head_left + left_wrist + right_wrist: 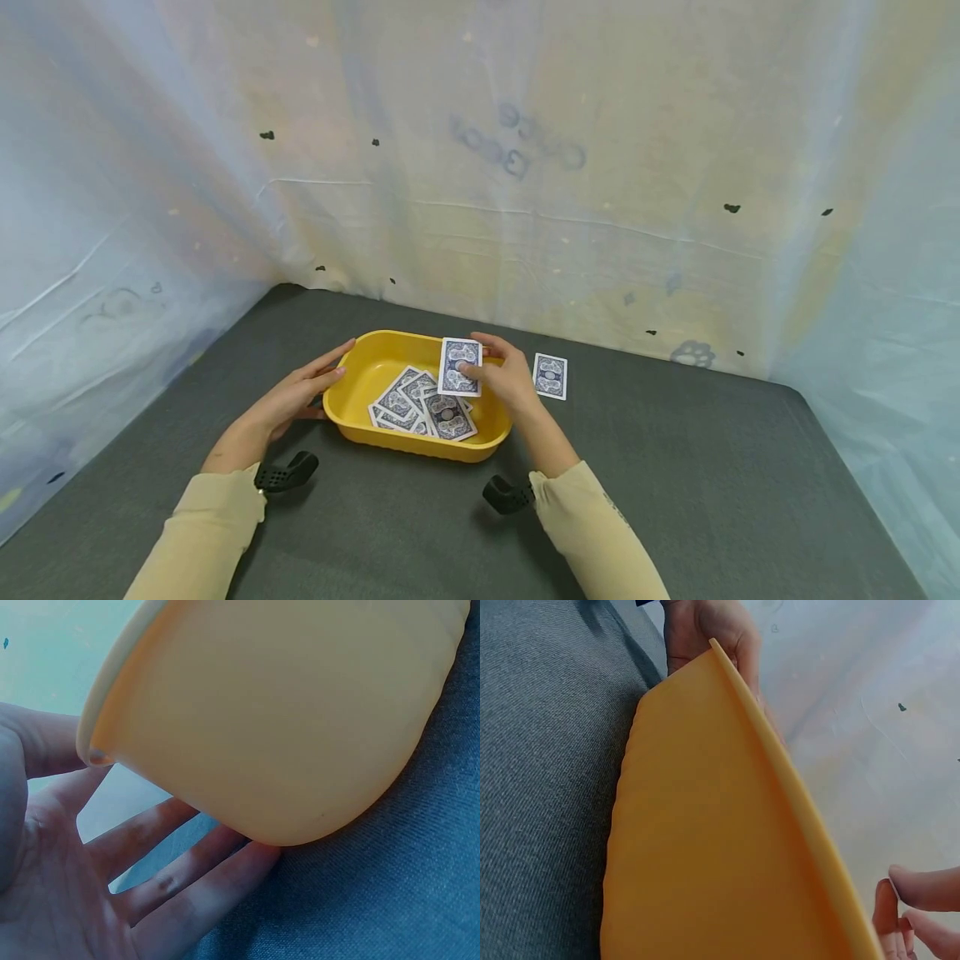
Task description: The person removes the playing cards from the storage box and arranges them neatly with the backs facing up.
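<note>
A yellow plastic tub (416, 450) sits on the dark table with several blue-backed playing cards (448, 415) overlapping inside. My left hand (288, 396) rests against its left end. In the left wrist view, the fingers (187, 900) of that hand lie fairly straight along the end wall (255, 750), with the thumb at the rim. Over the tub's right part, my right hand (508, 379) pinches a playing card (459, 367), back up, with the thumb on top. The right wrist view shows the right fingertips (922, 889) beyond the rim; the card's face is hidden there.
One more playing card (551, 376) lies back up on the dark table (675, 483), just right of the right hand. A pale, marked sheet (600, 167) hangs behind the table and along its sides. Each wrist wears a black camera band (287, 473).
</note>
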`<state>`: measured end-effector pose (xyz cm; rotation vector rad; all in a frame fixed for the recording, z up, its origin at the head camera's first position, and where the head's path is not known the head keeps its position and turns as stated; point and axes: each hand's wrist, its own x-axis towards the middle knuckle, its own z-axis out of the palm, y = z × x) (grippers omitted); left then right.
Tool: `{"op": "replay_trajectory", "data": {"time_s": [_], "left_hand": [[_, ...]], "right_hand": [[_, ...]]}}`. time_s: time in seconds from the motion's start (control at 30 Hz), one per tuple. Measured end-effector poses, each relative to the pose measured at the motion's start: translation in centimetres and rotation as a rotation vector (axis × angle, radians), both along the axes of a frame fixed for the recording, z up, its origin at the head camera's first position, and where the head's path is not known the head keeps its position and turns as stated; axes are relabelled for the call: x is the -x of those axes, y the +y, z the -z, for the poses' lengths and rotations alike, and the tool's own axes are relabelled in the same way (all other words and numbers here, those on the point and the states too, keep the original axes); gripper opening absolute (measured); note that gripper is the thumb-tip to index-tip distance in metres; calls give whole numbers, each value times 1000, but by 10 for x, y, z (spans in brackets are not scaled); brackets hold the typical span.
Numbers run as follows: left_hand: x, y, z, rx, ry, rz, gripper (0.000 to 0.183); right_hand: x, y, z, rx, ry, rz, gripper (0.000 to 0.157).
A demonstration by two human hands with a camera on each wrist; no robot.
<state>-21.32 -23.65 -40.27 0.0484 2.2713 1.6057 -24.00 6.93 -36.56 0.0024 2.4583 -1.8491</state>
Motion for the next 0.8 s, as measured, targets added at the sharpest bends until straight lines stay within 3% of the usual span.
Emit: {"op": "replay_trajectory", "data": {"time_s": [0.23, 0.8], "left_hand": [[-1, 0, 0, 0, -1, -3, 68], [0, 1, 0, 16, -7, -3, 68]], "right_hand": [[0, 7, 0, 77, 32, 59, 52], [3, 42, -1, 79, 85, 107, 55]]}}
